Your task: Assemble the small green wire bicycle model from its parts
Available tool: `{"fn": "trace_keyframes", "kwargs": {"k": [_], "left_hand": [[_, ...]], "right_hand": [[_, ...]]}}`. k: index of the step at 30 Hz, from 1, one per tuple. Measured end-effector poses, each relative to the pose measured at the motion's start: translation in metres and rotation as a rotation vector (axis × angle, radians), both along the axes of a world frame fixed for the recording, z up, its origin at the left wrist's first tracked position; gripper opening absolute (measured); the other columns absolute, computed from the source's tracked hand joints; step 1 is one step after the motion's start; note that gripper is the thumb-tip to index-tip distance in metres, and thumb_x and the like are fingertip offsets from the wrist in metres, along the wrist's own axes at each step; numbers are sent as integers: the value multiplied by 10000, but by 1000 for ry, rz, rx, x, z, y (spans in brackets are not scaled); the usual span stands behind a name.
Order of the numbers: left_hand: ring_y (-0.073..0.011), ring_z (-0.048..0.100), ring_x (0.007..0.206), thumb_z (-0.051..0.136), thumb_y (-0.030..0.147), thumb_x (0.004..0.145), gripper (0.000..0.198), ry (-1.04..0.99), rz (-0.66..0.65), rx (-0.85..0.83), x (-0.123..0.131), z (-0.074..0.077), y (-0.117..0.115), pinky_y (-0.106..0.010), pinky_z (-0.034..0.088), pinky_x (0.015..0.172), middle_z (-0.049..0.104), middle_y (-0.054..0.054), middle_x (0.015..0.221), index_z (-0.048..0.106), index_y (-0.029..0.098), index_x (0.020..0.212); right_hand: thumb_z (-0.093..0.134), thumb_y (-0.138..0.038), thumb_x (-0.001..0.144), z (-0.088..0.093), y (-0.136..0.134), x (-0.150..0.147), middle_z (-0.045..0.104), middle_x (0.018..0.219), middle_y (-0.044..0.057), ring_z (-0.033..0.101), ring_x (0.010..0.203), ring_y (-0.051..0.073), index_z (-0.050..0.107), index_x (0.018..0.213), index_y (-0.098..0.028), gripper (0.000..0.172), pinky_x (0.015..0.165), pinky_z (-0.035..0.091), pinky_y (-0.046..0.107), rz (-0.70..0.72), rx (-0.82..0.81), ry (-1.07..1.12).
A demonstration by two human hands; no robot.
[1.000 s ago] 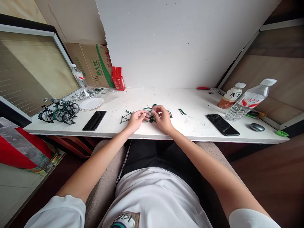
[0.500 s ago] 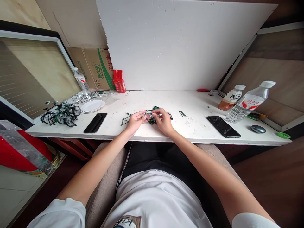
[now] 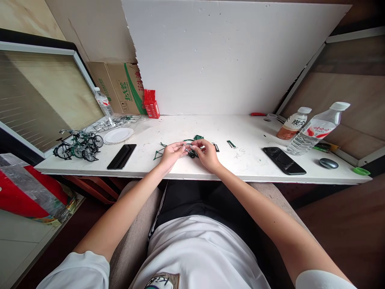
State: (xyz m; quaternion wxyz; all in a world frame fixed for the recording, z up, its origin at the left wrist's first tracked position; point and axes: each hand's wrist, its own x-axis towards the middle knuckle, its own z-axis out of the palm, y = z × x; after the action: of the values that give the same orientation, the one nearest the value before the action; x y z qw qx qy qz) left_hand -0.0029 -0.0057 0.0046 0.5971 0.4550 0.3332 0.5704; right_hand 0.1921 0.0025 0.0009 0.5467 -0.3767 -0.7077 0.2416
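Between the two sets of fingers, at the near middle of the white counter [image 3: 246,160], a small green and black model bicycle part [image 3: 190,151] is held, seemingly a wheel with bits of frame, though it is too small to be told for certain. The left hand [image 3: 172,153] is closed on it from the left, fingertips pinched at its left edge; the right hand [image 3: 207,154] is closed on it from the right, fingers curled over its top. Both hands are equally near, meeting over the part, which is lifted just off the counter or resting on it; which cannot be told. Its long axis runs left to right, from one hand to the other. Just left of the left fingers a loose green frame piece [image 3: 158,153] lies on the counter. Just right of the right fingers a short green strip [image 3: 230,143] lies apart. Well to the left, finished model bicycles [image 3: 78,145] are grouped, and well to the right a black phone [image 3: 284,160] lies flat.
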Motion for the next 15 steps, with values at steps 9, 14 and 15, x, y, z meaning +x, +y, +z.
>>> {"fn": "trace_keyframes", "kwargs": {"k": [9,14,15], "left_hand": [[-260,814,1015,927,308,857,360,10,-20,-1,-2,2,-1,-487,608,1057,817,-129,1102,683,142,1064],[-270,820,1019,892,307,902,357,25,-8,-9,-1,2,-1,-474,608,1040,809,-141,1112,667,136,1120],[-267,821,1010,886,312,909,361,32,-3,-11,-1,2,-1,-465,609,1033,808,-140,1107,667,134,1135]], "right_hand": [[607,-568,1058,5,-3,-1,732,988,63,657,887,222,675,980,-234,349,798,530,370,26,-15,5],[594,-654,1049,9,-8,-2,730,1010,66,656,902,221,669,1000,-236,428,754,521,349,21,-24,2],[588,-660,1050,9,-8,-2,729,1016,67,653,901,219,666,1005,-236,433,742,516,345,8,-21,4]]}}
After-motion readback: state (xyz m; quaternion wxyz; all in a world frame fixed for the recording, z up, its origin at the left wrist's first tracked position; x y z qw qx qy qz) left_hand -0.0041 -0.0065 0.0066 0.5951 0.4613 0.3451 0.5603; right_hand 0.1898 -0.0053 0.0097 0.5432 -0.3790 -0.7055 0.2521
